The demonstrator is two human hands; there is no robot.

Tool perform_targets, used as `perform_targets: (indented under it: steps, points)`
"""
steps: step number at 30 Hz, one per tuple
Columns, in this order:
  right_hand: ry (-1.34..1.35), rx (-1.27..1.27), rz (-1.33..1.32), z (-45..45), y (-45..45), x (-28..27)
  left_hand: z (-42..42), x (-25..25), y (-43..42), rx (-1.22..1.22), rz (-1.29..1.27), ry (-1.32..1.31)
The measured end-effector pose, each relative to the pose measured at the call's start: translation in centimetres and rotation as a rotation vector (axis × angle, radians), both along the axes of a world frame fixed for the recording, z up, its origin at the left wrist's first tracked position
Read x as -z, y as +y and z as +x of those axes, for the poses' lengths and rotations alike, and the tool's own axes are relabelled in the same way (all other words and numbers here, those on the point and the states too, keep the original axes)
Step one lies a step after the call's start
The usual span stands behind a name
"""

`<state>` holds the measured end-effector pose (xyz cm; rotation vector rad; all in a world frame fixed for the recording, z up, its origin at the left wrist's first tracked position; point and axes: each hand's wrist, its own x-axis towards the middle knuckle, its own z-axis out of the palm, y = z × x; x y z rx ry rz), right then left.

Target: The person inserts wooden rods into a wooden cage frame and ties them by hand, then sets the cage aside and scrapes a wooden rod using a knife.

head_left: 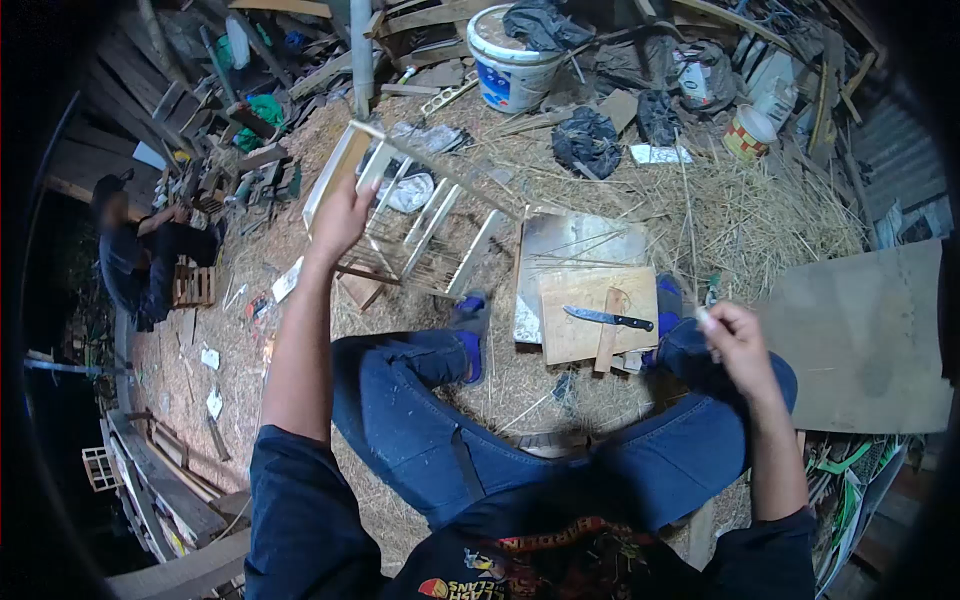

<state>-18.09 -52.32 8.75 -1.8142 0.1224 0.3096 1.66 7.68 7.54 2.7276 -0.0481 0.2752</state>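
Note:
My left hand [343,222] is closed round the near edge of a small wooden slatted frame [432,232], like an open crate or cage with thin rods between its slats. It is held tilted above the ground. On the other side, my right hand [738,345] pinches a thin straw-like stick [690,215] that points up and away. Between my feet, a wooden board [560,345] rests on a larger pale panel [535,235]. A black-handled knife [632,322] lies on it across a narrow wood strip [606,357]. Several thin stalks lie on the panel.
A white bucket [512,85] and black plastic bags [587,142] stand at the back. Loose straw [790,205] covers the right side. A large flat sheet [860,340] lies at far right. Another person [150,245] sits at left by a wooden crate [194,286].

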Motion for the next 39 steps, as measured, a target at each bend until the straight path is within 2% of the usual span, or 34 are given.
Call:
perform_targets:
  steps: [3, 9, 13, 15, 19, 20, 23, 27, 32, 33, 35, 36, 37, 39]
  points:
    - [0.039, -0.049, 0.060, 0.5, 4.1, 0.4, 0.6, 3.3, -2.5, -0.137, 0.139, 0.041]
    - [0.127, -0.146, 0.255, 1.6, 8.8, 1.8, 0.9, 10.6, -6.9, -0.247, 0.276, 0.001]
    - [0.189, -0.162, 0.331, 2.1, 10.9, 2.1, 0.0, 15.1, -8.8, -0.199, 0.343, -0.018]
    - [0.209, -0.164, 0.427, 2.3, 12.0, 2.2, -0.5, 15.6, -10.0, -0.195, 0.415, 0.074]
    - [0.226, -0.199, 0.479, 2.5, 13.5, 3.2, 0.3, 15.3, -10.7, -0.092, 0.435, 0.058]
    - [0.226, -0.207, 0.480, 2.5, 13.7, 3.2, 0.6, 15.3, -10.5, -0.070, 0.359, 0.006]
    - [0.212, -0.239, 0.487, 2.6, 14.0, 3.3, 1.1, 14.2, -10.7, -0.089, 0.376, 0.018]
    - [0.207, -0.244, 0.471, 2.6, 14.2, 3.5, 1.4, 15.7, -10.0, -0.068, 0.444, -0.043]
    - [0.218, -0.235, 0.497, 2.1, 15.1, 4.8, 1.0, 18.6, -9.7, 0.021, 0.351, -0.102]
    - [0.230, -0.225, 0.498, 2.0, 15.4, 5.2, 1.0, 18.5, -9.8, 0.030, 0.349, -0.090]
    - [0.211, -0.220, 0.566, 1.8, 16.6, 6.1, 1.0, 18.0, -10.1, 0.118, 0.250, 0.095]
    - [0.209, -0.204, 0.572, 1.6, 17.4, 6.8, 1.1, 18.1, -10.1, 0.140, 0.190, 0.088]
    - [0.198, -0.189, 0.574, 1.7, 18.3, 7.4, 0.7, 16.1, -11.0, 0.104, 0.118, 0.188]
    - [0.241, -0.124, 0.617, 1.6, 20.1, 9.1, -0.2, 15.1, -12.1, 0.167, 0.148, -0.128]
